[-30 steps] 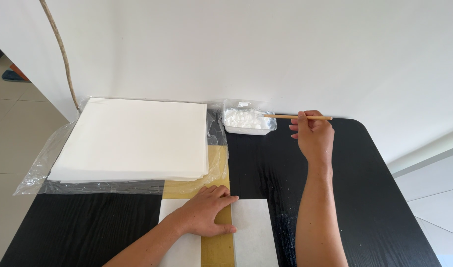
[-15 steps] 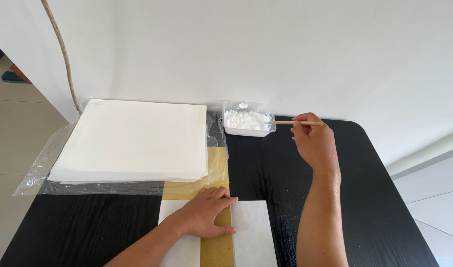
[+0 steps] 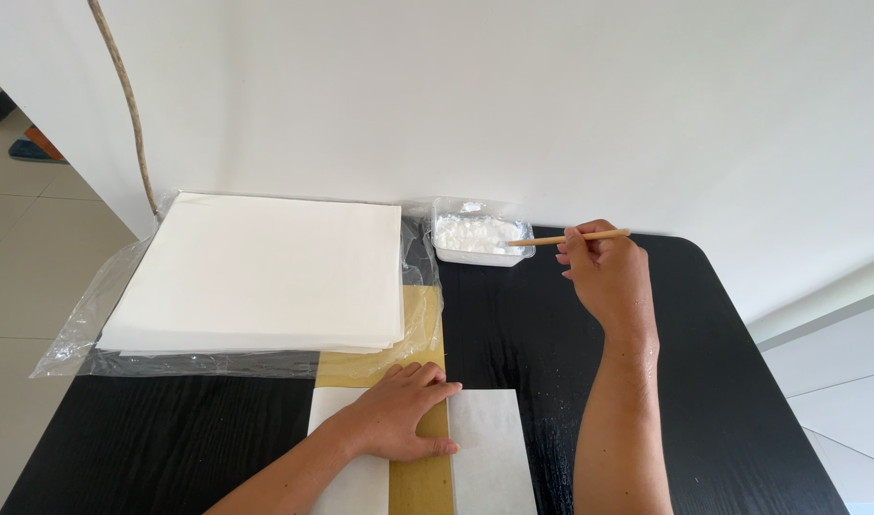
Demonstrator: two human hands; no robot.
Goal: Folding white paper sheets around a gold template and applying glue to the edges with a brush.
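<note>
My right hand (image 3: 604, 277) holds a thin wooden stick (image 3: 569, 238) whose tip points into a clear plastic tub of white paste (image 3: 479, 237) at the back of the black table (image 3: 723, 401). My left hand (image 3: 399, 420) lies flat, fingers together, on a mustard-yellow strip (image 3: 420, 486) that runs across a folded white sheet (image 3: 489, 453) near the front edge. The strip continues away from me under the hand toward the paper stack.
A thick stack of white paper (image 3: 265, 272) rests on crinkled clear plastic wrap (image 3: 84, 319) at the back left. A white wall (image 3: 551, 95) rises behind the table, with a thin cord (image 3: 122, 95) hanging down it at the left. Tiled floor lies left.
My right hand has drawn back slightly from the tub and lowered, the stick still pointing at the paste. The left hand has stayed pressed on the strip.
</note>
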